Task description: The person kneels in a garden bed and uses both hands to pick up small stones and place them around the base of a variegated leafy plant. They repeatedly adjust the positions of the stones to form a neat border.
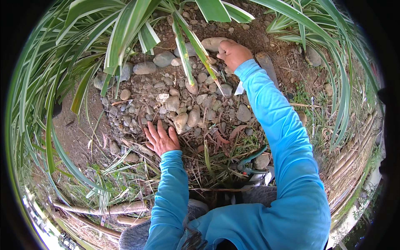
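Observation:
My left hand [161, 138] rests palm down with fingers spread at the near edge of a bed of small stones [175, 102]. Just ahead of its fingertips lies a pale, angular stone [181, 121]. Farther off, my right hand [234, 55] is closed, knuckles up, against the right end of a long tan stone [211, 44]. What its curled fingers hold, if anything, is hidden. A small white pointed piece [239, 88] shows beside my right forearm, which partly covers it.
Rounded stones [145, 68] form a row along the bed's far side. Striped long-leaved plants [125, 33] overhang it, and one yellowing leaf [204, 54] droops across. Green-handled pruning shears [249, 161] lie near my knees. A grey slab [266, 68] stands right of my right wrist.

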`<state>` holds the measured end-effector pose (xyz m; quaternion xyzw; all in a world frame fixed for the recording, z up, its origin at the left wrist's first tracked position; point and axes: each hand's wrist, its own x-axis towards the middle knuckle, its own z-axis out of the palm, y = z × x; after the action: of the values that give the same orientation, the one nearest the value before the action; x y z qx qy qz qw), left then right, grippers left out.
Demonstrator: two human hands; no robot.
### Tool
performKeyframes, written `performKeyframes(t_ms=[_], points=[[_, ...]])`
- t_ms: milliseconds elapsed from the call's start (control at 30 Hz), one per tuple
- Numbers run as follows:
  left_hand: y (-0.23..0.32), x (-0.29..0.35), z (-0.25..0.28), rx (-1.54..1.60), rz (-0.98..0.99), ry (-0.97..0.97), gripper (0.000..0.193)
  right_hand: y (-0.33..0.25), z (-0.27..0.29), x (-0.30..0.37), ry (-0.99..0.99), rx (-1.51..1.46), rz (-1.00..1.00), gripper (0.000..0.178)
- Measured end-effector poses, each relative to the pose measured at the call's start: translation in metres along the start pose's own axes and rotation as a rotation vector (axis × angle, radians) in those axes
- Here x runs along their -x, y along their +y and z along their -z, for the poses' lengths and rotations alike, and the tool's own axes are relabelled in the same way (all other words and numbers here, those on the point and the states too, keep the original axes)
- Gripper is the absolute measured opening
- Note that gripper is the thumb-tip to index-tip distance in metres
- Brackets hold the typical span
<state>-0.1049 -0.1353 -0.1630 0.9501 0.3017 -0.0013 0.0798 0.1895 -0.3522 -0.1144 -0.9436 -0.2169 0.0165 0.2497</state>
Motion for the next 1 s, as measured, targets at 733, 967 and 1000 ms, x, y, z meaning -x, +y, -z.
performKeyframes(t_ms=[733, 967, 1000], points=[[-0.043, -0.028, 0.011, 0.403, -0.034, -0.219, 0.070, 0.075, 0.110, 0.205, -0.549, 0.553, -0.516, 0.050], [0.003, 0.029, 0.028, -0.124, 0.024, -0.650, 0.112, 0.057, 0.168, 0.178, -0.347, 0.255, -0.505, 0.057], [0.008, 0.038, 0.027, -0.154, -0.024, -0.674, 0.115, 0.053, 0.173, 0.174, -0.253, 0.343, -0.389, 0.055]])
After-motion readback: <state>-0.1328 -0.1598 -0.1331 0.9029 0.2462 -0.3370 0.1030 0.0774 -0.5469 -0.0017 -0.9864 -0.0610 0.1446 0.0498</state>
